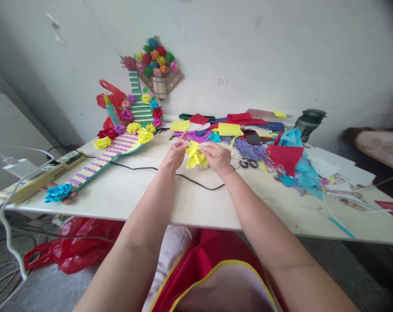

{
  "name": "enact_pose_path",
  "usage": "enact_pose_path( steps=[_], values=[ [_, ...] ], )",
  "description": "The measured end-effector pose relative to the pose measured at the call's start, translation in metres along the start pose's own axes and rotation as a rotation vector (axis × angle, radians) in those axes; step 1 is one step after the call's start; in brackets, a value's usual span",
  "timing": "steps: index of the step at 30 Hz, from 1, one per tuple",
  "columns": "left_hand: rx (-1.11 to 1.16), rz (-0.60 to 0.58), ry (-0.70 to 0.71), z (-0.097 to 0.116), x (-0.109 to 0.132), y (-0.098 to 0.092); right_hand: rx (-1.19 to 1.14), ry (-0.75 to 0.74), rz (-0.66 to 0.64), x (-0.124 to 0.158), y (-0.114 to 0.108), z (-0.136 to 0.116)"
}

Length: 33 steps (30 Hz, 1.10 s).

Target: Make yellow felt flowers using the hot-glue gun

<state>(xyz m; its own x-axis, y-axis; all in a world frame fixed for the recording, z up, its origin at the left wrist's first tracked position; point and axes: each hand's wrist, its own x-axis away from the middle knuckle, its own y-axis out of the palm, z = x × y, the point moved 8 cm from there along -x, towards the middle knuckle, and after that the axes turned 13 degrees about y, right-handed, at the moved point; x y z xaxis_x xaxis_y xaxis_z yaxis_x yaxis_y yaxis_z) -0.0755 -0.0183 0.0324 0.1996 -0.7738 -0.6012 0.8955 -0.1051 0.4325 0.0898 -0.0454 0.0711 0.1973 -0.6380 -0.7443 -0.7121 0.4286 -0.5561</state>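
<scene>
A yellow crepe-paper flower (196, 156) is held up over the middle of the white table, between my two hands. My left hand (175, 154) pinches its left side, with the index finger pointing upward. On the right side, the fingers of my right hand (216, 157) are closed on the petals. To the left lies a guitar-shaped craft piece (108, 158) with purple strips, yellow flowers (145, 135) at its wide end and a blue flower (58, 193) at its narrow end. Behind it stands a similar green piece (142, 112) edged with coloured flowers.
A black cable (196, 181) crosses the table beneath my hands. Scissors (248, 163), purple shredded strands (248, 149) and coloured paper sheets (230, 129) lie right and behind. A dark bottle (310, 123) stands at the back right. A power strip (43, 175) runs along the left end.
</scene>
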Motion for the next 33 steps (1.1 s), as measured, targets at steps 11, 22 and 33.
enact_pose_path(
  steps=[11, 22, 33],
  values=[
    [-0.13, 0.229, 0.065, -0.002, -0.003, -0.014, 0.249, -0.06, 0.062, 0.002, -0.004, -0.01],
    [-0.368, 0.096, 0.069, 0.006, -0.004, -0.013, 0.365, -0.093, 0.044, 0.001, -0.007, -0.012],
    [-0.634, -0.118, 0.135, 0.021, -0.006, -0.001, 0.429, -0.158, 0.068, 0.002, -0.004, -0.013]
  ],
)
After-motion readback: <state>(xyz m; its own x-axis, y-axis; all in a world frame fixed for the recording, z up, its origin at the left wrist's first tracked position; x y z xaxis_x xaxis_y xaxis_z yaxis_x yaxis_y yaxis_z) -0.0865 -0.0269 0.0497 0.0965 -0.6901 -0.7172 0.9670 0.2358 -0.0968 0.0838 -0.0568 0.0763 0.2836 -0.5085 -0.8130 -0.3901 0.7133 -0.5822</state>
